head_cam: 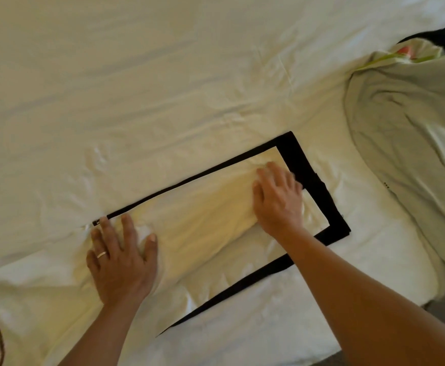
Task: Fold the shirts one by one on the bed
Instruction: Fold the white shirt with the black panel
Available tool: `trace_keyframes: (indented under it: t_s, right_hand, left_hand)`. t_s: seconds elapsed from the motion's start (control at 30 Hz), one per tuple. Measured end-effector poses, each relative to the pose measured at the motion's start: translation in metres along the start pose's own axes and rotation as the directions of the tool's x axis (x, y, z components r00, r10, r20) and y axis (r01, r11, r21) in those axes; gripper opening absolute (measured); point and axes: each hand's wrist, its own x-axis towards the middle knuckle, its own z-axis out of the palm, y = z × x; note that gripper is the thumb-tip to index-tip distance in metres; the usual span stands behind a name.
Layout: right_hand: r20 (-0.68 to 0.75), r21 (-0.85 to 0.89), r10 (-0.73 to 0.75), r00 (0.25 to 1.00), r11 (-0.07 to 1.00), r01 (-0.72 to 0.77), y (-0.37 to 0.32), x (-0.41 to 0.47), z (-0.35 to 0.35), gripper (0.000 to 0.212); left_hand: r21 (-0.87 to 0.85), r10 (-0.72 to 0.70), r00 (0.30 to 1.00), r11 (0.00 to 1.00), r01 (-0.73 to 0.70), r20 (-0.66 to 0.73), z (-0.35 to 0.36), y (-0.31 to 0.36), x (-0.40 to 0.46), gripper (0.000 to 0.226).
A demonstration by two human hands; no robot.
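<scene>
Both hands, left (121,262) and right (278,199), press flat with fingers spread on the cream shirt (202,225) beneath them, half folded on the bed (136,88); soft, light, limp fabric, probably best pinched at its black-trimmed edges.

Warm, yellowish light, moderately bright and diffuse; its source cannot be determined. The white bed sheet (163,88) is rendered cream, with soft highlights seen on the wrinkles. Only faint, soft-edged shadows are noted beneath the left hand (122,262) and right hand (278,199). Motion blur is observed on the right fingertips. Overall softness and wide-angle curving toward the edges are noted.
</scene>
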Motion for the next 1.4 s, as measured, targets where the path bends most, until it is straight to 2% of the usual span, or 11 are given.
trace_keyframes:
  t_s: [0.07, 0.13, 0.33, 0.47, 0.7, 0.8, 0.83, 0.9, 1.0, 1.27, 1.4]
  right_hand:
    - [-0.034, 0.049, 0.237, 0.971, 0.971, -0.235, 0.007, 0.014, -0.015, 0.037]
    - [0.017, 0.059, 0.387, 0.922, 0.920, -0.387, 0.010, 0.028, -0.026, 0.040]
    - [0.173, 0.167, 0.483, 0.858, 0.844, -0.509, 0.011, 0.057, -0.042, 0.014]
    - [0.148, 0.215, 0.408, 0.901, 0.876, -0.432, 0.015, 0.056, -0.045, 0.019]
    - [0.007, -0.026, 0.277, 0.961, 0.961, -0.277, 0.026, 0.048, -0.037, 0.020]
    - [-0.121, -0.107, 0.123, 0.985, 0.985, -0.137, 0.012, 0.035, -0.031, 0.037]
    - [-0.089, -0.118, 0.038, 0.995, 0.992, -0.049, 0.003, 0.030, -0.028, 0.045]
    - [0.105, -0.150, -0.120, 0.987, 0.979, 0.135, -0.012, 0.015, -0.017, 0.058]
    - [0.321, -0.198, -0.149, 0.935, 0.955, 0.220, -0.006, 0.001, 0.002, 0.068]
    - [0.313, -0.304, 0.017, 0.950, 0.949, 0.083, -0.010, 0.000, 0.000, 0.077]
    - [0.354, -0.318, -0.076, 0.932, 0.928, 0.196, -0.040, -0.021, -0.007, 0.072]
  left_hand:
    - [0.006, 0.001, 1.000, 1.000, -0.001, -0.008, 0.000, -0.001, 0.000, 0.079]
    - [0.004, 0.003, 1.000, 1.000, -0.003, -0.011, -0.001, -0.001, -0.001, 0.079]
    - [-0.027, -0.007, 0.999, 1.000, 0.006, -0.043, -0.007, 0.004, -0.001, 0.077]
    - [-0.064, 0.008, 0.997, 0.998, -0.014, -0.080, -0.009, 0.004, -0.006, 0.078]
    - [-0.014, 0.051, 0.999, 0.999, -0.051, 0.001, -0.003, 0.004, -0.005, 0.078]
    - [-0.021, 0.017, 0.999, 1.000, -0.016, 0.030, 0.002, 0.005, -0.005, 0.080]
    - [-0.026, 0.005, 0.999, 1.000, -0.004, 0.034, 0.004, 0.006, -0.004, 0.081]
    - [-0.029, -0.007, 0.999, 1.000, 0.009, 0.041, 0.005, 0.006, -0.004, 0.081]
    - [-0.027, -0.015, 0.998, 0.999, 0.017, 0.063, 0.004, 0.007, -0.004, 0.081]
    - [-0.072, 0.009, 0.992, 0.997, 0.000, 0.124, -0.005, 0.007, -0.001, 0.081]
    - [-0.241, 0.034, 0.999, 0.970, -0.037, -0.016, -0.019, -0.010, 0.000, 0.079]
